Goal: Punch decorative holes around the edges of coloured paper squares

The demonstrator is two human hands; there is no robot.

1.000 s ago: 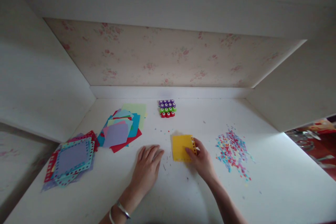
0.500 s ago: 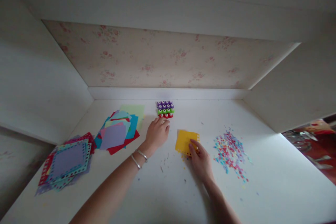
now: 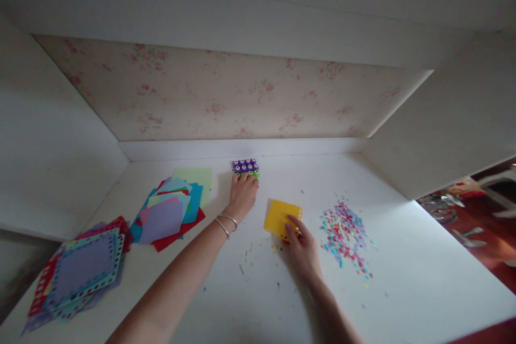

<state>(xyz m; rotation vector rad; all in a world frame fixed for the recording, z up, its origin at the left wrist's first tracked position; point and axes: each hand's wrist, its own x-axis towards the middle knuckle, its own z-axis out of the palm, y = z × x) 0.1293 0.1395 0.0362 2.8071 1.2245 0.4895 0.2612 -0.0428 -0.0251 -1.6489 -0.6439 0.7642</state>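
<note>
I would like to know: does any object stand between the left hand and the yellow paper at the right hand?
Nothing visible does. Between the left hand, at the small coloured pieces, and the yellow paper, only white tabletop shows. The right hand touches the paper from the other side; loose dark scraps lie nearer the person.
</note>
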